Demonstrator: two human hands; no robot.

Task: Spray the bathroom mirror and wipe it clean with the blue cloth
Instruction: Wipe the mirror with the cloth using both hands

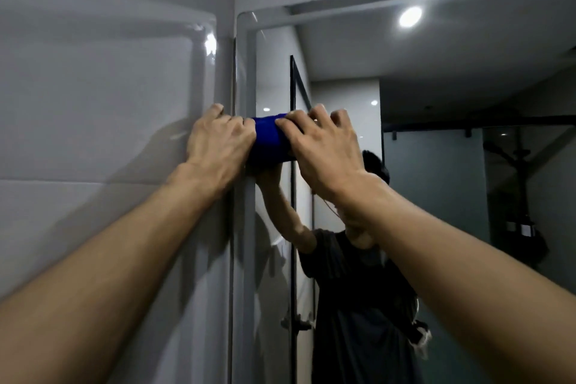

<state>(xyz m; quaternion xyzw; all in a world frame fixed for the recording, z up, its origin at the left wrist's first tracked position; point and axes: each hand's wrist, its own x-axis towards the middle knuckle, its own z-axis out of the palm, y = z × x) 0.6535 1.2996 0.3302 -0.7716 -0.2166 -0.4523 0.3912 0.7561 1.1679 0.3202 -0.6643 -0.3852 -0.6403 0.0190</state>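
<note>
Both the left hand and right hand curl their fingers over the blue cloth, pressing it against the mirror near its upper-left edge, likely for firm wiping pressure.

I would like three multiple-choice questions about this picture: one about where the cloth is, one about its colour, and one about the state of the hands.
1. Where is the cloth?
A. At the mirror's left edge
B. On the floor
C. On the ceiling

2. What colour is it?
A. White
B. Blue
C. Red

3. How many hands hold it?
A. None
B. One
C. Two

Key: 1 A, it lies against the mirror beside the wall. 2 B, it shows deep blue between the hands. 3 C, the left hand and the right hand both curl their fingers over it.
</note>
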